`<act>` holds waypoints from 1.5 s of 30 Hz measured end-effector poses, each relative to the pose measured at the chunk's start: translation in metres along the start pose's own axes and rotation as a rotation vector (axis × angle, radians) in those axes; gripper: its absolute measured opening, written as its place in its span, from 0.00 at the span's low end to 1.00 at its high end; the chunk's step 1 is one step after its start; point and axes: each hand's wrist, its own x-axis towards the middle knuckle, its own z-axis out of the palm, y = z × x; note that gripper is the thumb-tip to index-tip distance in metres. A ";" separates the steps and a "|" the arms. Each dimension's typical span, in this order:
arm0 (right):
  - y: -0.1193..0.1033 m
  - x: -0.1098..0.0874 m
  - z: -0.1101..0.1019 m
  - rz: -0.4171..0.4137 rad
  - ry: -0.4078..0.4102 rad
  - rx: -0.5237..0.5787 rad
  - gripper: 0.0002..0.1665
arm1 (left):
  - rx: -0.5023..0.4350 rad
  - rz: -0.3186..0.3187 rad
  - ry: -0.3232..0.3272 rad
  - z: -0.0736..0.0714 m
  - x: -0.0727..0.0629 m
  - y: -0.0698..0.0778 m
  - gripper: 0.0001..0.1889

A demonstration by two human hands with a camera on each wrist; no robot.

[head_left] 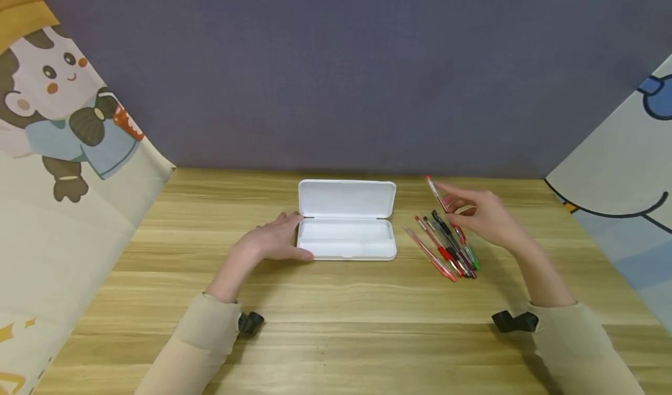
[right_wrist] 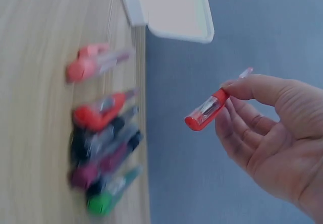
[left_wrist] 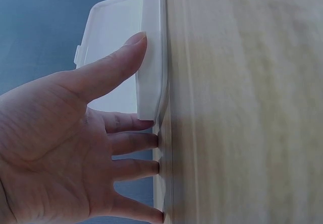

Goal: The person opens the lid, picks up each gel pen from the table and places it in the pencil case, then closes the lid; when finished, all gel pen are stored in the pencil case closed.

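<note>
A white pencil case [head_left: 346, 250] lies on the table with its hinged lid [head_left: 346, 199] raised at the back. My left hand [head_left: 270, 240] steadies its left end: the thumb rests along the front wall, and the straight fingers spread beside the corner, as the left wrist view shows. To the right of the case, my right hand [head_left: 485, 214] pinches a red gel pen [right_wrist: 207, 110] between thumb and fingers. It is held tilted above the table. Below that hand lies a loose pile of pens [head_left: 446, 246] with red, black, purple and green parts.
A wood-grain table [head_left: 336, 336] spans the front. Behind it rises a grey-blue panel [head_left: 336, 80]. Printed cartoon sheets stand at the left [head_left: 68, 115] and right. One pinkish-red pen [head_left: 429, 255] lies at the left edge of the pile.
</note>
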 end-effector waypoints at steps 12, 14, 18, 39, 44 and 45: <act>-0.043 0.045 0.045 -0.147 -0.061 0.095 0.40 | 0.007 -0.007 -0.004 0.000 -0.001 -0.001 0.55; -0.051 0.051 0.054 -0.147 -0.086 0.113 0.39 | 0.007 -0.005 -0.005 0.000 -0.001 0.000 0.55; -0.063 0.064 0.072 -0.174 -0.126 0.093 0.39 | 0.006 -0.001 -0.002 0.000 -0.001 0.000 0.55; -0.081 0.087 0.116 -0.297 -0.216 -0.205 0.35 | 0.019 -0.010 -0.006 0.001 -0.005 -0.001 0.55; -0.081 0.087 0.120 -0.300 -0.240 -0.278 0.35 | 0.018 -0.007 -0.008 0.000 -0.005 -0.001 0.54; -0.081 0.088 0.121 -0.302 -0.244 -0.291 0.35 | 0.020 -0.005 -0.007 0.000 -0.005 -0.002 0.54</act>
